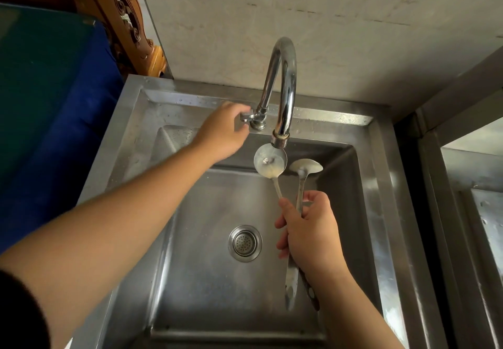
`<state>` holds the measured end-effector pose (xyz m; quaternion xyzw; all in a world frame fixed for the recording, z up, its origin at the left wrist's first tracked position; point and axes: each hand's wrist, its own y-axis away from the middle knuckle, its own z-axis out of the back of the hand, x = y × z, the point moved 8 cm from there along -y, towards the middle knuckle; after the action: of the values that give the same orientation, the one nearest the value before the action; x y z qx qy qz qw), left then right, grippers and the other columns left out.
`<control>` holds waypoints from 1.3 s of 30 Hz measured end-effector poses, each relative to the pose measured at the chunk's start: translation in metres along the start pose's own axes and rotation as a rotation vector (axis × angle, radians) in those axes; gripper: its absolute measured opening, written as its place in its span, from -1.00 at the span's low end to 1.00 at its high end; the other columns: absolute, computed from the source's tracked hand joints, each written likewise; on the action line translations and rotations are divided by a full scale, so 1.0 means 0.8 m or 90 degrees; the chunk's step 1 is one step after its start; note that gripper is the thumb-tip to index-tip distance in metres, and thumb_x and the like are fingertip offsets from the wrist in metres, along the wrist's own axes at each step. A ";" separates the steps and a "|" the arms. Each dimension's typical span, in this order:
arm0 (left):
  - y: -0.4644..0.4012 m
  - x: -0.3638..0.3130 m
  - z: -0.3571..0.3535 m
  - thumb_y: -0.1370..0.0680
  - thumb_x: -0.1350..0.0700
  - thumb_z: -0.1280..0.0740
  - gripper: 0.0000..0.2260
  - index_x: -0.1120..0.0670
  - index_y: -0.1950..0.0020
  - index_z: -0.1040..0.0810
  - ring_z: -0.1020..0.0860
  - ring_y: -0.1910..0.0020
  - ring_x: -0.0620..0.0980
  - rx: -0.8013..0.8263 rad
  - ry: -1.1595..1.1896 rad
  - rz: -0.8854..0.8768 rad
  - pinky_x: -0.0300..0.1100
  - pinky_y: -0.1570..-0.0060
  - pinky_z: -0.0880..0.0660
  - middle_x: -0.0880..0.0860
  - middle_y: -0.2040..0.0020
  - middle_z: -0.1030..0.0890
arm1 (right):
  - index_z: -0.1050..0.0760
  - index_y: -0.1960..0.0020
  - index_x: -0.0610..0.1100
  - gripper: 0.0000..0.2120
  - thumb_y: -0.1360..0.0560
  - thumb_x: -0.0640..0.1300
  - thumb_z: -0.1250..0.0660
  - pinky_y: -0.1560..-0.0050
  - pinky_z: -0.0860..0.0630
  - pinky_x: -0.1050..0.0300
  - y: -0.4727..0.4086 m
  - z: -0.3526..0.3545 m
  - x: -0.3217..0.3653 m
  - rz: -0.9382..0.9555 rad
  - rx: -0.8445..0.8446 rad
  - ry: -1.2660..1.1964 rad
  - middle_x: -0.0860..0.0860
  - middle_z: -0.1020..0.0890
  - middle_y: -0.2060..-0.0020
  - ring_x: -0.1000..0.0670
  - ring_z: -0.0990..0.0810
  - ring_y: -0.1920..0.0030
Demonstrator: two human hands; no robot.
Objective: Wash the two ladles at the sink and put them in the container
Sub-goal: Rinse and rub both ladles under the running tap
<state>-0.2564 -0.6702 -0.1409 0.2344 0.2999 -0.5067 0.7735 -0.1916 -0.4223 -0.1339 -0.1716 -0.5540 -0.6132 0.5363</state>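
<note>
My right hand (310, 233) grips the handles of two steel ladles together over the steel sink (378, 185). The left ladle (270, 161) has its bowl right under the spout of the curved faucet (284, 87). The right ladle (305, 167) sits beside it, bowl slightly lower and to the right. Both handle ends stick out below my palm. My left hand (221, 128) reaches across, fingers closed around the faucet's small lever (246, 117). No water stream is visible. The container is out of view.
A round drain strainer (245, 243) sits in the middle of the basin floor. A second steel basin (479, 212) adjoins on the right. A blue and green covered surface (54, 90) and carved wood (128, 22) stand to the left.
</note>
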 end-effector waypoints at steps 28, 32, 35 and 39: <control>0.068 -0.009 -0.057 -0.47 0.03 -0.51 -0.83 0.08 0.21 -0.61 -0.53 0.35 -0.27 -0.133 0.217 0.053 -0.47 0.35 -0.37 -0.15 0.33 -0.60 | -0.41 -0.14 -0.14 -0.81 -0.60 -0.08 -0.34 0.66 -0.44 0.22 0.003 0.000 0.004 0.002 -0.033 0.034 -0.02 -0.66 0.42 0.10 -0.45 0.67; 0.072 -0.002 -0.060 -0.53 0.14 -0.43 -0.97 0.04 0.09 -0.66 -0.55 0.28 -0.34 -0.097 0.240 0.053 -0.52 0.26 -0.37 -0.13 0.24 -0.64 | -0.42 -0.16 -0.16 -0.79 -0.61 -0.09 -0.34 0.65 -0.44 0.24 0.001 -0.001 0.002 -0.012 -0.027 0.025 0.01 -0.66 0.44 0.10 -0.45 0.66; 0.078 0.007 -0.065 -0.52 0.20 -0.39 -0.82 -0.03 -0.05 -0.66 -0.58 0.12 -0.32 -0.048 0.274 0.075 -0.52 0.14 -0.42 -0.19 0.11 -0.64 | -0.43 -0.15 -0.17 -0.79 -0.60 -0.10 -0.34 0.65 -0.42 0.26 0.000 -0.003 0.002 -0.013 -0.024 0.028 0.01 -0.66 0.45 0.11 -0.46 0.67; 0.089 0.018 -0.081 -0.43 0.25 -0.43 -0.58 -0.09 -0.23 -0.60 -0.57 0.10 -0.35 0.037 0.342 0.119 -0.50 0.09 -0.45 -0.18 0.00 -0.62 | -0.43 -0.15 -0.18 -0.80 -0.60 -0.11 -0.34 0.65 -0.42 0.26 -0.002 -0.005 0.000 -0.022 -0.017 0.021 0.01 -0.66 0.47 0.10 -0.47 0.67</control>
<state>-0.2009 -0.6093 -0.1925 0.4087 0.4570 -0.3614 0.7025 -0.1916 -0.4263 -0.1361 -0.1586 -0.5396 -0.6326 0.5324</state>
